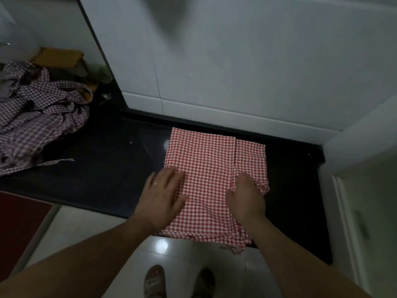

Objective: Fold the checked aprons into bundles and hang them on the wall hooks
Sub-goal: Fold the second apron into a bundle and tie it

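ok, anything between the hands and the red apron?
Nothing visible. The left hand lies flat on the red checked apron and the right hand is on its fold. No wall hooks in view.

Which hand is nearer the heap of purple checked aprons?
Left. The left hand presses the red apron on the side toward the heap; the right hand is farther right.

A glossy black surface [111, 168] carries a folded red-checked apron [204, 160], which lies flat on its right part with the near end hanging over the front edge. A crumpled heap of purple-checked aprons [32, 117] sits well apart at the left.
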